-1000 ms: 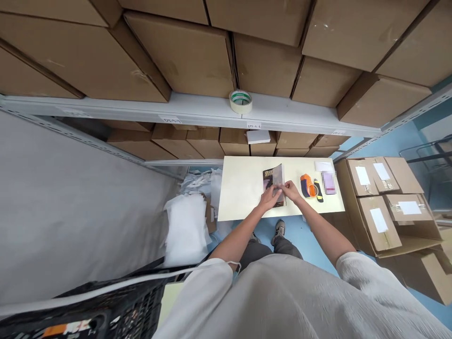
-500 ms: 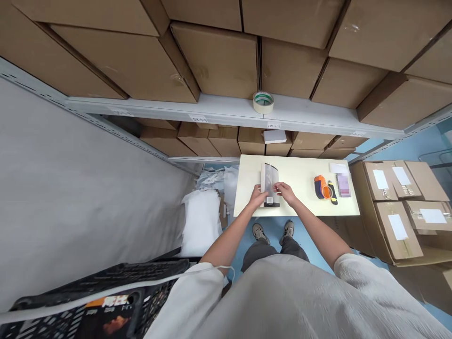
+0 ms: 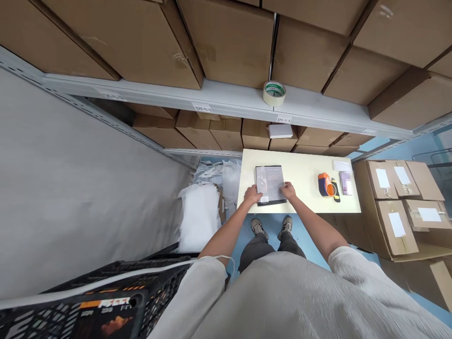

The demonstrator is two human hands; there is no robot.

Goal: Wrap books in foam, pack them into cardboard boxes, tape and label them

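The book (image 3: pixel 270 185) lies flat on the bench (image 3: pixel 303 165), close to the near edge, maybe so it is easy to reach; the left hand (image 3: pixel 253 194) has a narrow grip on its left side, thumb on top; the right hand (image 3: pixel 288 190) holds its right side, maybe to keep it still; the orange tape holder (image 3: pixel 324 184) sits apart, leaving room.

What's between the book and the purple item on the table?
Head view: the right hand at the book's edge, then an orange tape dispenser and a yellow-and-black tool.
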